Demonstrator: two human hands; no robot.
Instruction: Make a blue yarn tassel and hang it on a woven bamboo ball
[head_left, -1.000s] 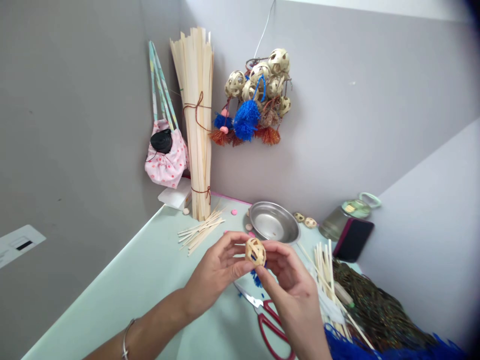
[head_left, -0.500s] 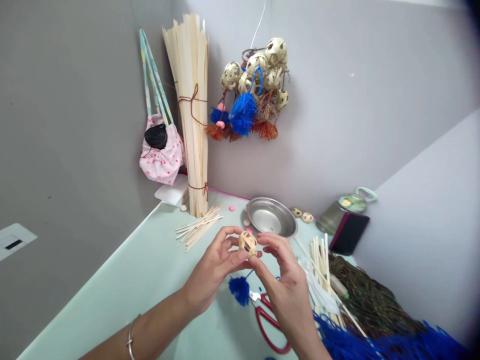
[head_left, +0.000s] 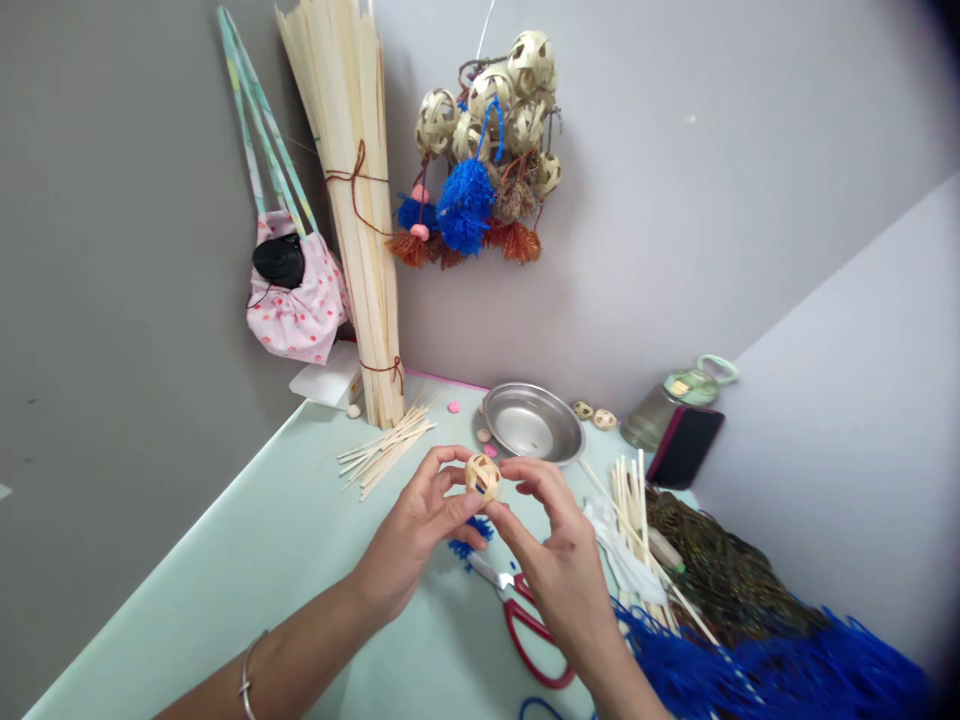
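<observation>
A small woven ball of pale strips (head_left: pixel 482 477) is pinched between my two hands above the table. My left hand (head_left: pixel 416 525) has its thumb and fingers closed on the ball's left side. From the right, my right hand (head_left: pixel 551 535) touches it with thumb and fingertips. Some blue shows through the gaps in the weave. Below the ball hangs a blue tassel (head_left: pixel 469 540), partly covered by my left fingers. Red-handled scissors (head_left: pixel 536 640) lie on the table under my right hand, which hides part of them.
A metal bowl (head_left: pixel 534 425) stands behind my hands, with thin sticks (head_left: pixel 386 450) to its left. On the right are blue yarn (head_left: pixel 795 665), dark yarn (head_left: pixel 712 545), a phone (head_left: pixel 686 447) and a glass jug (head_left: pixel 660 410). Tied wood strips (head_left: pixel 360 220) lean against the wall.
The view has shifted, so most things sit further left and higher. The tassel has moved behind my left fingers, baring the scissor blades. Both hands keep hold of the ball.
</observation>
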